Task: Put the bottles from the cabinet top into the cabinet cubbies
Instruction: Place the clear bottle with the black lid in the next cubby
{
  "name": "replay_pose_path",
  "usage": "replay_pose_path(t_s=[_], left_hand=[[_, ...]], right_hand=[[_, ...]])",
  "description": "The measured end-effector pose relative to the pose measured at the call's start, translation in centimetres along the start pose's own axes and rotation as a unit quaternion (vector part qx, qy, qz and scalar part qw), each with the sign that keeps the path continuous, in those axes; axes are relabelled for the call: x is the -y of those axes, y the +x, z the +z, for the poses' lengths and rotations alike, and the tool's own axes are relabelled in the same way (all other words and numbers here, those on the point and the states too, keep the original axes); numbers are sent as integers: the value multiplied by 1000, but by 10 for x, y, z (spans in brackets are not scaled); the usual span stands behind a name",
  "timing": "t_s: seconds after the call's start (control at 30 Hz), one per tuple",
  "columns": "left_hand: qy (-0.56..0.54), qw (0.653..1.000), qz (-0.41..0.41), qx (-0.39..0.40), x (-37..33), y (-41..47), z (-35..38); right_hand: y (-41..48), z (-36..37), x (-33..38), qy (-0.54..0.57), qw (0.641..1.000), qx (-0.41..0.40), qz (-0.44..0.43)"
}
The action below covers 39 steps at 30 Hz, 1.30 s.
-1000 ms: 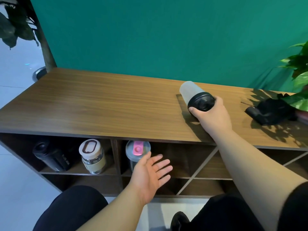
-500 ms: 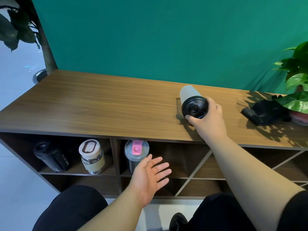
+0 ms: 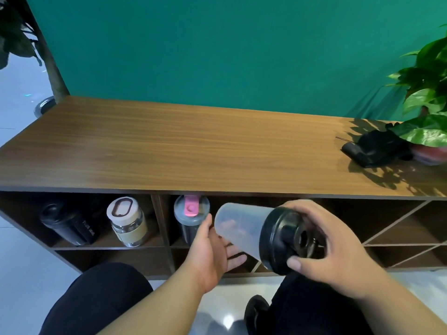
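A frosted clear shaker bottle (image 3: pixel 242 228) with a black lid lies tilted in front of the cabinet's middle cubbies, base pointing left toward them. My right hand (image 3: pixel 333 247) grips its black lid end. My left hand (image 3: pixel 212 250) is palm-up under the bottle's clear body, fingers spread and touching it from below. Three bottles stand in the upper cubbies: a black one (image 3: pixel 67 224) and a glass jar with a cream lid (image 3: pixel 128 222) in the left cubby, and a grey bottle with a pink cap (image 3: pixel 191 213) in the following one. No bottles stand on the wooden cabinet top (image 3: pixel 193 151).
A black cloth-like object (image 3: pixel 377 148) and a potted green plant (image 3: pixel 428 122) sit at the right end of the cabinet top. Diagonal-divided cubbies (image 3: pixel 396 235) fill the right side. A green wall stands behind. My dark-trousered knees are near the cabinet's bottom edge.
My right hand lifted the shaker bottle off the cabinet top and brought it down in front of the cubbies. My left hand rose to meet its underside.
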<state>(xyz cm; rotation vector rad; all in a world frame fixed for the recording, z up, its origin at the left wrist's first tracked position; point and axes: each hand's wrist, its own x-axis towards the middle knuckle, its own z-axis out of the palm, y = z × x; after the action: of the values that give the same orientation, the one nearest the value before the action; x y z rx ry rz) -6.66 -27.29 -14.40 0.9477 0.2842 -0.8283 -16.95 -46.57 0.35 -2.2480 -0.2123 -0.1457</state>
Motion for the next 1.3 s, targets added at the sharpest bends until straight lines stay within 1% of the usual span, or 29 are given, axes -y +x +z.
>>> replay_pose_path(t_s=[0.07, 0.17, 0.23, 0.3, 0.37, 0.43, 0.5, 0.57, 0.73, 0.83, 0.9, 0.97, 1.03, 1.3], left_hand=[[29, 999, -30, 3, 5, 3, 0], [85, 994, -63, -16, 14, 6, 2], [59, 995, -76, -27, 22, 11, 0], [-13, 996, -81, -45, 30, 17, -1], [-95, 991, -73, -67, 35, 29, -2], [-159, 982, -65, -83, 40, 40, 2], [-175, 977, -64, -101, 47, 49, 9], [-198, 971, -68, -112, 52, 55, 16], [-242, 961, -79, -106, 58, 73, 24], [-224, 964, -74, -120, 58, 81, 21], [-204, 965, -83, -144, 61, 88, 17], [-205, 964, -88, -147, 64, 94, 15], [-192, 965, -94, -149, 67, 101, 11], [-142, 969, -111, -170, 57, 115, 3]], right_hand=[[2, 5, -17, -11, 999, 36, 35], [9, 15, -41, -35, 992, 95, 77], [13, 21, -51, -48, 989, 111, 86], [15, 30, -59, -37, 989, 84, 112], [17, 41, -66, -17, 986, 18, 162], [22, 53, -71, -10, 977, -26, 212], [28, 65, -74, 1, 968, -46, 248], [36, 75, -78, 2, 962, -63, 264], [56, 97, -90, -3, 959, -101, 264], [65, 107, -100, -22, 955, -102, 278], [69, 109, -109, -15, 950, -116, 290], [72, 108, -117, -6, 948, -124, 293], [73, 108, -121, -8, 951, -110, 287], [86, 102, -138, -67, 965, 6, 255]])
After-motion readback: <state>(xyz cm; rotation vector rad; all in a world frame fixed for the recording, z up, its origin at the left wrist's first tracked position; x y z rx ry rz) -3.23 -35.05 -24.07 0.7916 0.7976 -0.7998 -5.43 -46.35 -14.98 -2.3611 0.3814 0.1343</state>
